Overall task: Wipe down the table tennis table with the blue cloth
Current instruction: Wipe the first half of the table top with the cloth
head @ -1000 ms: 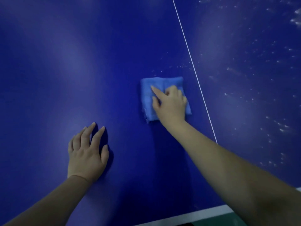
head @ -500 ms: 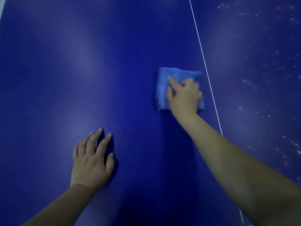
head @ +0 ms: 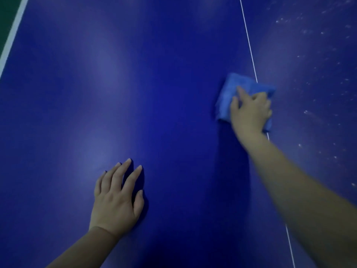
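Observation:
The dark blue table tennis table (head: pixel 154 93) fills the view. A folded light blue cloth (head: pixel 229 95) lies flat on it, straddling the thin white centre line (head: pixel 249 43). My right hand (head: pixel 251 111) presses down on the cloth, fingers curled over its near half and covering much of it. My left hand (head: pixel 117 198) rests flat on the table at the lower left, fingers spread, holding nothing.
White specks and smears (head: pixel 316 60) dot the table right of the centre line. The table's white left edge stripe (head: pixel 11 37) runs along the upper left, with dark green floor (head: pixel 5 14) beyond it.
My right hand has slid the cloth to the right, from left of the centre line onto it. The view has shifted, and the left hand stays planted on the table.

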The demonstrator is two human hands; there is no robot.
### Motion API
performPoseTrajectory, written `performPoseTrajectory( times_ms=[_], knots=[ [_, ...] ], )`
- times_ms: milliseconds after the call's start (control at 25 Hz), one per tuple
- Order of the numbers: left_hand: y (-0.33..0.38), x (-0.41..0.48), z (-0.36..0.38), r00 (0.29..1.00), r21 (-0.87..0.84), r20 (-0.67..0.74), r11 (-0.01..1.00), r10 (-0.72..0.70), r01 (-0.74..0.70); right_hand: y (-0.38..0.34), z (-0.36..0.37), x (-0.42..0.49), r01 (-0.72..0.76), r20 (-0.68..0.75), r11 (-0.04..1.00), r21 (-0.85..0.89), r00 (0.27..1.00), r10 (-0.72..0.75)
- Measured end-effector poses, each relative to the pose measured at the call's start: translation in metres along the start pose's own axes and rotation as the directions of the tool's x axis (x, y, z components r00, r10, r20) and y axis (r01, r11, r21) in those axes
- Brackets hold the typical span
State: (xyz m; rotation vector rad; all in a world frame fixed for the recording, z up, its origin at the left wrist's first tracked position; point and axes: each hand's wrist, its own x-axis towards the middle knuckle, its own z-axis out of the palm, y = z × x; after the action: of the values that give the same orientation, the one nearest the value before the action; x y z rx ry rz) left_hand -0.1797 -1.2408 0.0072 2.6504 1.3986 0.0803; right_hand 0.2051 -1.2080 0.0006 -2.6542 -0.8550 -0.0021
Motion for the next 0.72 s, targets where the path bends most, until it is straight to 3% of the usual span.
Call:
performPoseTrajectory(
  times_ms=[40, 120, 200, 280, 400, 520, 600, 720],
  knots=[
    [-0.001, 0.0, 0.0, 1.0, -0.006, -0.003, 1.0, 0.001, -0.001, -0.024, 0.008, -0.024, 0.125, 0.029, 0.992, 0.015, 0.992, -0.125],
    [-0.002, 0.0, 0.0, 1.0, -0.008, -0.013, 1.0, 0.018, -0.018, -0.084, 0.025, -0.04, 0.401, 0.106, 0.915, 0.047, 0.909, -0.403],
    [-0.004, -0.001, 0.002, 0.999, 0.001, -0.02, 1.0, 0.031, -0.031, -0.145, 0.046, -0.017, 0.514, 0.17, 0.856, 0.056, 0.84, -0.516],
    [-0.004, -0.002, 0.004, 0.999, 0.004, -0.028, 0.999, 0.04, -0.04, -0.186, 0.063, 0.029, 0.53, 0.2, 0.847, 0.048, 0.826, -0.528],
    [-0.006, -0.001, 0.005, 0.998, 0.0, -0.042, 0.999, 0.049, -0.049, -0.168, 0.068, 0.11, 0.404, 0.196, 0.914, -0.031, 0.9, -0.39],
    [-0.005, -0.001, 0.005, 0.999, -0.006, -0.04, 0.999, 0.036, -0.036, -0.064, 0.036, 0.161, 0.067, 0.112, 0.991, -0.119, 0.992, -0.053],
    [-0.004, -0.001, 0.004, 0.999, -0.01, -0.029, 0.999, 0.035, -0.035, 0.02, 0.002, 0.147, -0.12, 0.024, 0.982, -0.148, 0.992, 0.125],
    [-0.004, -0.001, 0.002, 1.0, -0.016, -0.007, 0.999, 0.03, -0.03, 0.101, -0.029, 0.068, -0.235, -0.08, 0.966, -0.106, 0.97, 0.227]
  ],
)
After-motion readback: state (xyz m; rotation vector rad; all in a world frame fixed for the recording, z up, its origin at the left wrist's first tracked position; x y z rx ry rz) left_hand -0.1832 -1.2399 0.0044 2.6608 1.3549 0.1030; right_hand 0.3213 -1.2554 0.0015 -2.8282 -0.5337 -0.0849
